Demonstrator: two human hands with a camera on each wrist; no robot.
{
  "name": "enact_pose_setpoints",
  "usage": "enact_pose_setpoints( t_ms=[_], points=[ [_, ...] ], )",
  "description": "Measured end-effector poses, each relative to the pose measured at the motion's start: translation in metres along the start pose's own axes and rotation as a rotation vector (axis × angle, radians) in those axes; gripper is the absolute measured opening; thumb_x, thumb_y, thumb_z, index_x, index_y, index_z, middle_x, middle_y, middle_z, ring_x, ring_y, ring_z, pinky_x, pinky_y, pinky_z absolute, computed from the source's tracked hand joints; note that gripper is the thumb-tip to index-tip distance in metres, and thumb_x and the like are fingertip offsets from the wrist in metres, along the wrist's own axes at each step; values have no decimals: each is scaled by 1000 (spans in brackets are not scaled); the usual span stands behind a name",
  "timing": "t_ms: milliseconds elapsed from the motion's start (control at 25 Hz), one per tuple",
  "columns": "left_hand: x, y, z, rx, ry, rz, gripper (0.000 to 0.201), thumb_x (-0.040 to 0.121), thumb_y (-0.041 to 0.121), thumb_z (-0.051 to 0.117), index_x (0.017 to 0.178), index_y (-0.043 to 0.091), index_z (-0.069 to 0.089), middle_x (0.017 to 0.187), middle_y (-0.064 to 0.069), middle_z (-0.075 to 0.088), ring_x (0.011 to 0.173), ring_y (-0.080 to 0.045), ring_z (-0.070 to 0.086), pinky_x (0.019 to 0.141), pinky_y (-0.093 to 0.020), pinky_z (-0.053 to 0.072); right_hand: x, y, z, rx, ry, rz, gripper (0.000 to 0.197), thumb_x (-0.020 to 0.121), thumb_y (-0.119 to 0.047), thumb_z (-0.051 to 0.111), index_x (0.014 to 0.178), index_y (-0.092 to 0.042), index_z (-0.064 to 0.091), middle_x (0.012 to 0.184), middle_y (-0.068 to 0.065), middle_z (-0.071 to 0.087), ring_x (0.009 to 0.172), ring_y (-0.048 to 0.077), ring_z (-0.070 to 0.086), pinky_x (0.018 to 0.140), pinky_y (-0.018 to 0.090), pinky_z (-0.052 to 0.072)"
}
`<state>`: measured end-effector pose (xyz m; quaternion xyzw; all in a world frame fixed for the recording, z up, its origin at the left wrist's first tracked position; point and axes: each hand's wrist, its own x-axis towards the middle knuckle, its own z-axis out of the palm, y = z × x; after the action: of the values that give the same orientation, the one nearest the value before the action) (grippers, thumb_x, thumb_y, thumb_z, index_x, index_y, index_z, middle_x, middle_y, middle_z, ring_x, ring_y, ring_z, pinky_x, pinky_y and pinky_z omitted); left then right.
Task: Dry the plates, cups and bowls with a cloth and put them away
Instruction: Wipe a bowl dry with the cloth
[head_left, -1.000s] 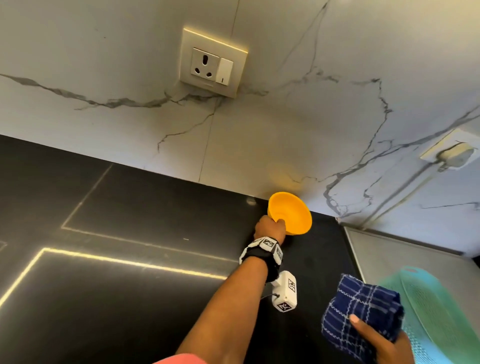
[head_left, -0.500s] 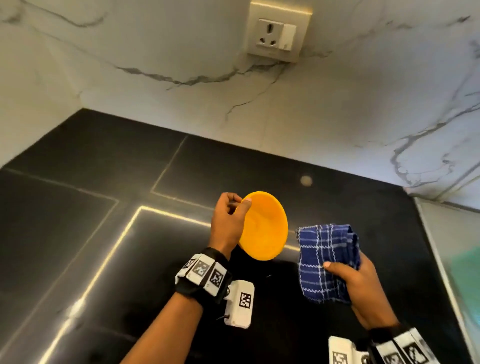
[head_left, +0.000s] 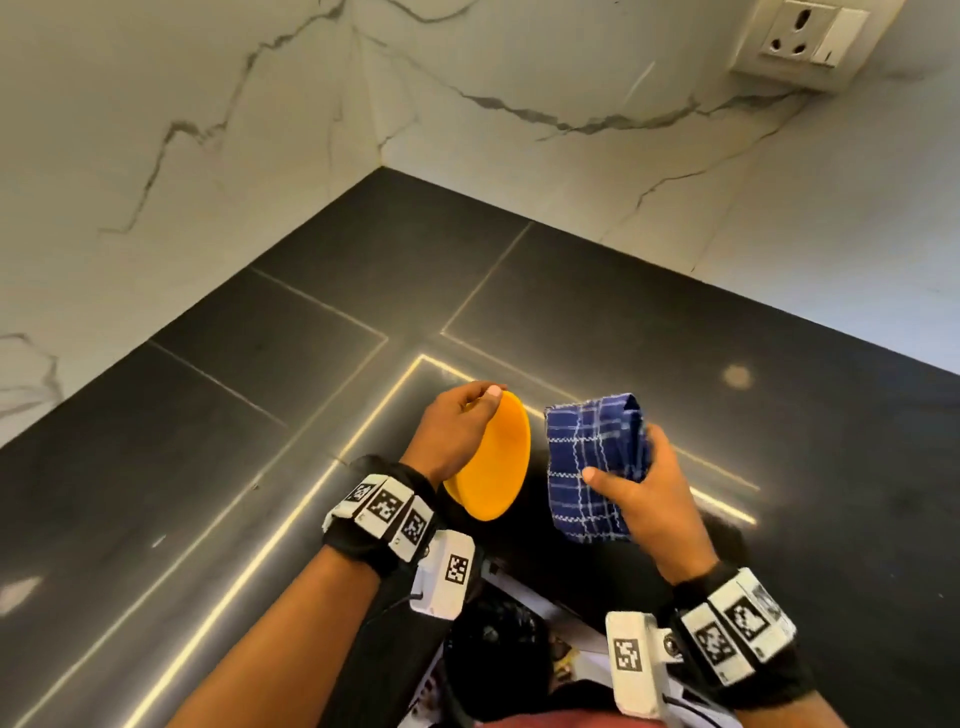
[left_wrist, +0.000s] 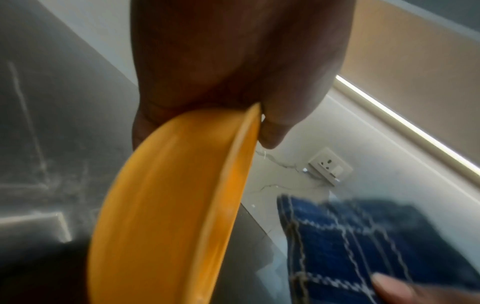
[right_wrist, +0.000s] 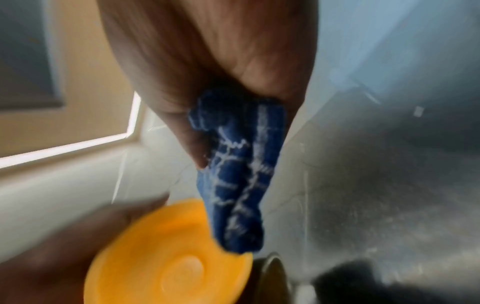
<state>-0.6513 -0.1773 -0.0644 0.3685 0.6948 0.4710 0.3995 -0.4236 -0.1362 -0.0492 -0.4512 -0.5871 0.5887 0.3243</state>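
Orange plate (head_left: 491, 462) held on edge above dark counter (head_left: 208, 415), our left hand (head_left: 452, 434) pinching its rim, thumb on inner face. Blue checked cloth (head_left: 592, 467) just beside it, bunched in our right hand (head_left: 649, 499), fingers curled round it. We judge wiping not begun; putting away left.

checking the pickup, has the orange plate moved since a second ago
Yes. The orange plate, held in the left hand, has come away from the marble wall toward the person, and now sits over the black counter beside the cloth.
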Motion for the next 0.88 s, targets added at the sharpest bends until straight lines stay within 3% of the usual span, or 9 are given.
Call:
enact_pose_setpoints(
  t_ms=[80, 160, 200, 280, 400, 520, 680, 800, 880],
  points=[
    [-4, -4, -2, 97, 20, 39, 36, 94, 46, 52, 110, 21, 71, 111, 2, 72, 110, -16, 63, 101, -41, 47, -5, 4, 24, -383, -19, -358, 52, 79, 2, 65, 123, -23, 58, 105, -2, 67, 95, 11, 65, 85, 26, 51],
    [-11, -2, -1, 187, 25, 87, 45, 90, 55, 46, 100, 21, 73, 100, 1, 74, 101, -19, 66, 93, -43, 50, -5, 20, 50, -832, -114, -647, 55, 71, -6, 59, 125, -15, 62, 103, 6, 66, 87, 25, 60, 74, 31, 49],
    [-15, 0, 0, 230, 12, 108, 46, 90, 57, 43, 98, 22, 72, 97, 1, 73, 99, -20, 66, 91, -43, 51, -6, 32, 59, -1001, -181, -696, 54, 69, -10, 61, 123, -14, 64, 107, 8, 67, 87, 30, 58, 72, 34, 50],
    [-24, 5, 3, 294, -32, 152, 44, 94, 58, 42, 104, 27, 72, 104, 1, 69, 102, -21, 63, 92, -44, 49, -11, 50, 68, -1174, -303, -642, 50, 70, -18, 66, 121, -16, 64, 116, 4, 68, 94, 32, 56, 75, 39, 51],
    [-30, 9, 3, 280, -68, 167, 41, 95, 54, 49, 114, 24, 70, 115, 0, 66, 110, -19, 60, 97, -44, 47, -16, 51, 74, -1179, -404, -502, 44, 78, -25, 61, 121, -23, 61, 108, -1, 69, 101, 29, 51, 79, 39, 48],
    [-31, 8, 3, 294, -113, 208, 45, 85, 56, 52, 120, 31, 68, 124, 5, 65, 118, -14, 57, 103, -40, 44, -15, 38, 73, -1039, -522, -388, 45, 79, -25, 56, 124, -29, 58, 119, 3, 63, 114, 29, 48, 85, 43, 50],
    [-34, 8, 7, 386, -133, 218, 44, 83, 56, 47, 116, 36, 69, 122, 11, 66, 117, -14, 58, 99, -40, 46, -12, 20, 63, -828, -726, -287, 51, 78, -17, 50, 128, -23, 58, 130, 3, 59, 120, 25, 50, 96, 39, 47],
    [-27, 10, 7, 401, -90, 177, 42, 84, 54, 49, 112, 33, 72, 118, 7, 70, 116, -17, 60, 97, -40, 48, -7, 17, 65, -1203, -674, -525, 37, 78, -20, 46, 106, -20, 69, 113, 5, 66, 106, 36, 56, 73, 43, 52],
    [-23, 15, 9, 440, -96, 173, 34, 90, 48, 55, 113, 29, 72, 119, 3, 70, 117, -21, 61, 97, -40, 49, -8, 18, 70, -1511, -570, -482, 35, 78, -23, 40, 78, -17, 74, 89, 7, 68, 86, 37, 62, 57, 37, 46]
  ],
)
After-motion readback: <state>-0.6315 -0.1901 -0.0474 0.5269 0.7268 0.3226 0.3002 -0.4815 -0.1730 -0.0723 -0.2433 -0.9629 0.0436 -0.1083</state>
